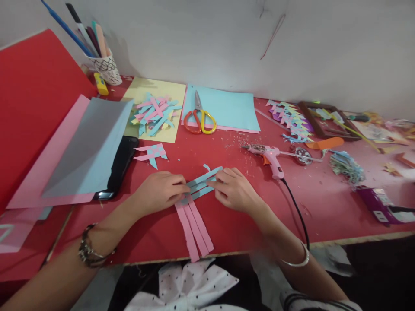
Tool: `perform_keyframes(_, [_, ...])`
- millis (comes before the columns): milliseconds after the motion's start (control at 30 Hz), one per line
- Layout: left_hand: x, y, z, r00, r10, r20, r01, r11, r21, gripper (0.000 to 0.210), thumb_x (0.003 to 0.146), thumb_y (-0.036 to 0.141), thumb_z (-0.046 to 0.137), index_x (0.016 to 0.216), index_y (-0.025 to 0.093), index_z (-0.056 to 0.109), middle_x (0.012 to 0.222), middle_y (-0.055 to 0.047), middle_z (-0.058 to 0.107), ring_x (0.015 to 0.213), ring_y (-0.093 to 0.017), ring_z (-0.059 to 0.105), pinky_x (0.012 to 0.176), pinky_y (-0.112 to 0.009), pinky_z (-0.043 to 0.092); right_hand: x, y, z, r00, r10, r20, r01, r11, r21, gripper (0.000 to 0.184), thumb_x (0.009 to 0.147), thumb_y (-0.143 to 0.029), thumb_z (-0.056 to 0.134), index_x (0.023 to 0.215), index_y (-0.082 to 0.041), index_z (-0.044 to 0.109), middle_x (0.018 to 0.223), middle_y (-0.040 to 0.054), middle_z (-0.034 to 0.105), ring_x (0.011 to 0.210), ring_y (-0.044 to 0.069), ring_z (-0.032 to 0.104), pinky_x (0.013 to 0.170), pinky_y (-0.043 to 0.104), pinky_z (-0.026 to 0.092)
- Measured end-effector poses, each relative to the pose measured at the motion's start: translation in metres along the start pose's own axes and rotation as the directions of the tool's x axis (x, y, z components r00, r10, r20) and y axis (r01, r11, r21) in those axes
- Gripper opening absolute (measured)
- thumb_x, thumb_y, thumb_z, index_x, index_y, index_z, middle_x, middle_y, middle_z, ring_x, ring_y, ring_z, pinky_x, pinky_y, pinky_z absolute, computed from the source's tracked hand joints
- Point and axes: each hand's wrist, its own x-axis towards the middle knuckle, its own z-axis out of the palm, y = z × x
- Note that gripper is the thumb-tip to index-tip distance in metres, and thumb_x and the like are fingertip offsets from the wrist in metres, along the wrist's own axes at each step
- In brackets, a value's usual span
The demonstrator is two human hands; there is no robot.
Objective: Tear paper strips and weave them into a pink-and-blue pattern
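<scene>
Pink paper strips (193,226) hang toward the table's front edge, crossed at their upper ends by light blue paper strips (203,178) that run off to the right. My left hand (162,190) closes on the crossing point, its fingertips pressed on the paper. On the right, my right hand (234,189) has its fingers bent around the free ends of the blue strips. Beyond my left wrist lies a small woven pink and blue paper fish (154,154).
Behind are scissors (198,114) on blue sheets (227,106) and a heap of cut strips (155,112). A pink glue gun (270,157) with a black cord rests to the right. Left are a dark phone (121,168) under paper and a pen cup (106,67).
</scene>
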Motion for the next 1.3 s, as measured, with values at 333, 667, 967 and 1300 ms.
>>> perform_keyframes(333, [0.0, 0.0, -0.001, 1.0, -0.024, 0.004, 0.024, 1.0, -0.016, 0.031, 0.082, 0.015, 0.035, 0.08, 0.024, 0.065, 0.074, 0.001, 0.066, 0.061, -0.011, 0.058, 0.055, -0.024, 0.039, -0.002, 0.001, -0.006, 0.997, -0.027, -0.068, 0.026, 0.999, -0.026, 0.029, 0.077, -0.011, 0.039, 0.081, -0.016, 0.067, 0.055, 0.0013, 0.053, 0.058, 0.012, 0.042, 0.057, 0.025, 0.027])
perform_keyframes(667, [0.0, 0.0, -0.001, 0.999, -0.029, 0.015, 0.03, 0.999, -0.03, 0.03, 0.081, 0.015, 0.037, 0.079, 0.023, 0.066, 0.073, 0.001, 0.066, 0.062, -0.011, 0.058, 0.055, -0.023, 0.038, -0.006, 0.005, -0.005, 0.993, 0.104, 0.057, -0.1, 0.993, -0.06, 0.031, 0.071, -0.012, 0.04, 0.076, -0.019, 0.069, 0.052, -0.0001, 0.061, 0.048, 0.009, 0.046, 0.051, 0.024, 0.025])
perform_keyframes(967, [0.0, 0.0, -0.001, 0.999, -0.021, -0.036, 0.021, 1.0, -0.015, 0.031, 0.08, 0.013, 0.036, 0.077, 0.023, 0.065, 0.072, 0.002, 0.066, 0.059, -0.011, 0.058, 0.053, -0.023, 0.037, -0.008, 0.01, -0.006, 0.993, 0.117, 0.026, -0.116, 0.992, -0.044, 0.032, 0.072, -0.013, 0.039, 0.078, -0.019, 0.07, 0.054, 0.0006, 0.064, 0.047, 0.009, 0.048, 0.051, 0.023, 0.027])
perform_keyframes(1300, [-0.001, -0.001, 0.002, 0.998, -0.059, 0.002, 0.059, 0.997, -0.045, 0.032, 0.081, 0.017, 0.035, 0.079, 0.024, 0.066, 0.075, 0.0, 0.067, 0.065, -0.011, 0.059, 0.056, -0.022, 0.04, -0.012, 0.016, -0.004, 0.935, 0.354, 0.018, -0.353, 0.934, -0.052, 0.029, 0.072, -0.019, 0.04, 0.069, -0.018, 0.07, 0.051, 0.0024, 0.063, 0.044, 0.01, 0.048, 0.048, 0.023, 0.027])
